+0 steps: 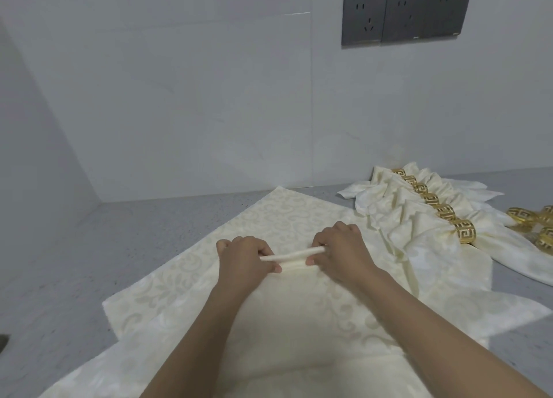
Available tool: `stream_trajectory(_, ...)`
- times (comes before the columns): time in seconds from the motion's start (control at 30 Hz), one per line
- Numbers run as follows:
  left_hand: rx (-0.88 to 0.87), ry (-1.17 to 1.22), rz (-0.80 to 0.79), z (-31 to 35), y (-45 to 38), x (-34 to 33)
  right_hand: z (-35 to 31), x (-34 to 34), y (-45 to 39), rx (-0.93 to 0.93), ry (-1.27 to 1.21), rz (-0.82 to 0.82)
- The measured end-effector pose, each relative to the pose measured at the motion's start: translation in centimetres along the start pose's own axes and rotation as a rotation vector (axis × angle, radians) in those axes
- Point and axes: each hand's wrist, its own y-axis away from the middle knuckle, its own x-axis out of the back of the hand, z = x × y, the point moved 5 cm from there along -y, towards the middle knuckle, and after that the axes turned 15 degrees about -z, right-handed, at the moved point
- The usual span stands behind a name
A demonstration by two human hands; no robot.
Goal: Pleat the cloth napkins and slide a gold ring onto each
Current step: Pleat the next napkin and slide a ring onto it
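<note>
A cream napkin with a scroll pattern lies spread on the grey counter. My left hand and my right hand sit side by side at its middle, each pinching the same narrow raised pleat between thumb and fingers. The cloth nearer to me is gathered under my forearms. To the right lies a row of several pleated napkins, each with a gold ring around it. Loose gold rings lie at the far right edge.
The grey speckled counter meets a pale tiled wall at the back and on the left. A dark panel of sockets is on the wall, upper right. More cream cloth lies at the right front.
</note>
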Motion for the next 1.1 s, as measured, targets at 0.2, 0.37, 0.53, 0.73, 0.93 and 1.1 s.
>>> stream_trajectory(0.2, 0.026, 0.055, -0.099, -0.3, 1.6, -0.3, 1.0, -0.5, 1.1, -0.005, -0.108, -0.085)
stream_trajectory(0.37, 0.012, 0.044, -0.157, 0.2, 3.0, -0.1, -0.3, 0.4, 3.1, 0.015, -0.112, -0.143)
stream_trajectory(0.53, 0.011, 0.052, -0.174, 0.2, 4.3, -0.4, 0.4, 0.0, 4.5, -0.016, -0.209, -0.123)
stream_trajectory(0.73, 0.068, 0.160, -0.078, -0.5, 5.1, -1.3, 0.7, -0.8, 5.2, -0.058, -0.331, -0.003)
stream_trajectory(0.93, 0.052, 0.218, -0.044, -1.0, 5.0, -1.3, 0.0, -1.0, 4.9, -0.004, -0.222, -0.004)
stream_trajectory(1.1, 0.079, 0.123, -0.082, -1.2, 3.8, -1.2, 0.2, -1.0, 4.2, -0.048, -0.048, -0.039)
